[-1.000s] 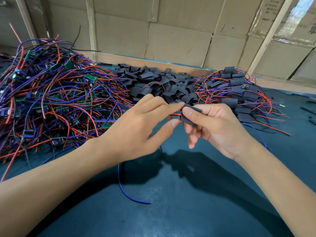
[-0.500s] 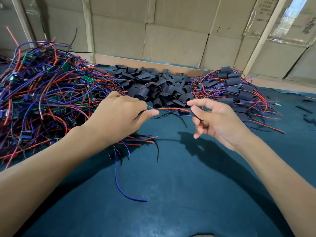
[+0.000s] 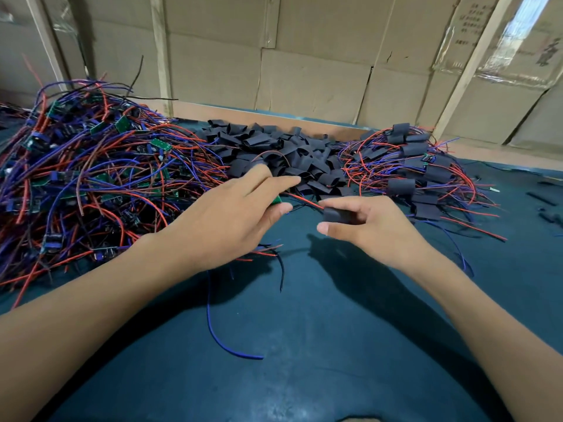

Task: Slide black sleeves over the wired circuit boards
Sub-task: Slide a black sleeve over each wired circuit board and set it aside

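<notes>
Left hand (image 3: 231,214) over the near edge of the wire heap, thumb and fingers closed on a small green board (image 3: 276,200); only a sliver of it shows between thumb and forefinger. Red and dark leads run from that pinch toward the right hand (image 3: 365,226). Right hand pinches one black sleeve (image 3: 335,215) between thumb and fingers, held just off the teal tabletop (image 3: 304,376). Sleeve and board close together but apart, sleeve not yet on the board.

Heap of unsleeved boards (image 3: 91,178) with red, blue and purple wires fills the left of the tabletop. Pile of loose sleeves (image 3: 280,153) sits at the middle rear, beyond both hands. Sleeved boards (image 3: 420,169) lie to the right rear, wires spilling out. A loose blue wire (image 3: 222,336) curls on the tabletop below the left wrist. Cardboard wall (image 3: 304,71) behind.
</notes>
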